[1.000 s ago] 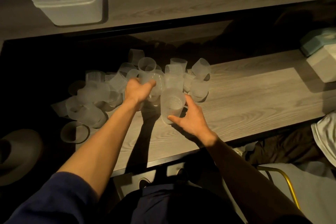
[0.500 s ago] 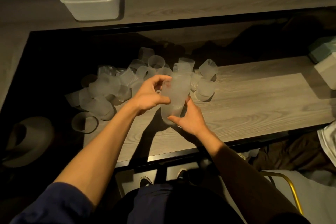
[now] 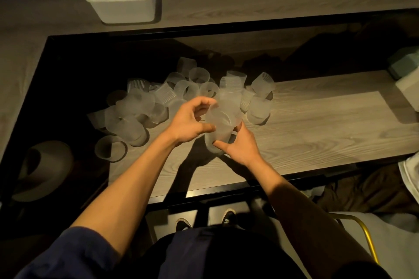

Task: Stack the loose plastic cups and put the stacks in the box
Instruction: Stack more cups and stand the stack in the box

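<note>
A short stack of frosted plastic cups [image 3: 218,129] stands near the middle of the wooden table [image 3: 317,124]. My right hand [image 3: 239,146] grips its lower part from the right. My left hand [image 3: 189,121] curls round its upper rim from the left, thumb against the side. Several loose frosted cups [image 3: 136,106] lie scattered to the left and behind, some upright, some on their sides. The white box [image 3: 122,0] stands on the far ledge at upper left, with a cup stack inside.
A grey hat [image 3: 43,170] lies at the lower left. A pale box and a green item [image 3: 405,79] sit at the right edge. A chair with a yellow frame [image 3: 367,242] and cloth are at lower right. My shoes show below the table.
My left hand brought a cup from the pile onto the cup held by my right hand; the top cup has now sunk down, making the stack shorter. The camera tilted slightly.
</note>
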### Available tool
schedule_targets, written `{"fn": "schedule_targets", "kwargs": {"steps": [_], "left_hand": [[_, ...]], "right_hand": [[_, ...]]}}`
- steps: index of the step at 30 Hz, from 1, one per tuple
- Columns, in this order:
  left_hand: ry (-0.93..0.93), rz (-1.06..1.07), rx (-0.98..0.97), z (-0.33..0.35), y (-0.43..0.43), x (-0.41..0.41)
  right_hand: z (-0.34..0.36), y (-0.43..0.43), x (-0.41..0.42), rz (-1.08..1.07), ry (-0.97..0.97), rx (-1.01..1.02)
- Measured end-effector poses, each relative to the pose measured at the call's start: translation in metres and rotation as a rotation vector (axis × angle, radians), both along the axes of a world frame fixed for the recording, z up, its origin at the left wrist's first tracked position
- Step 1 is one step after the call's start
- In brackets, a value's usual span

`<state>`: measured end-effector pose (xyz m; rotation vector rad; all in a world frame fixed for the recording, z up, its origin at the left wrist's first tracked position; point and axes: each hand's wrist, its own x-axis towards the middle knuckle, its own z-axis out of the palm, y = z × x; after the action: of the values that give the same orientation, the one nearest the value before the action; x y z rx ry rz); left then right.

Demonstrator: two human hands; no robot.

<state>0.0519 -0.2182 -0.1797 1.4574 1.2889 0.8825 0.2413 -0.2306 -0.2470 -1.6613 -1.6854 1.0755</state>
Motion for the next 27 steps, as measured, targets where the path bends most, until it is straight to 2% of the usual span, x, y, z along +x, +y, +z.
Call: {"fn": "schedule_targets", "kwargs": {"steps": [6,9,16,21,24,27], "left_hand": [[-0.058,-0.011,-0.076,-0.007,-0.003,0.001],[-0.025,-0.013,-0.117,-0.009,-0.006,0.002],[0.102,-0.087,-0.008,-0.018,-0.007,0.006],[0.096,-0.104,-0.023,-0.017,-0.007,0.0],[0.064,0.096,-0.004,-0.011,-0.008,-0.008],[0.273,0.467,0.133,-0.009,-0.005,-0.037]], "right_hand": [[0.0,0.0,0.0,0.006,0.014,-0.01],[0.001,0.0,0.0,0.025,0.02,-0.005],[0.003,-0.002,0.001,0.03,0.052,0.008],[0.003,-0.002,0.0,0.044,0.051,0.021],[0.002,-0.002,-0.001,0.037,0.033,0.021],[0.001,-0.002,0.0,0.034,0.026,0.006]]}}
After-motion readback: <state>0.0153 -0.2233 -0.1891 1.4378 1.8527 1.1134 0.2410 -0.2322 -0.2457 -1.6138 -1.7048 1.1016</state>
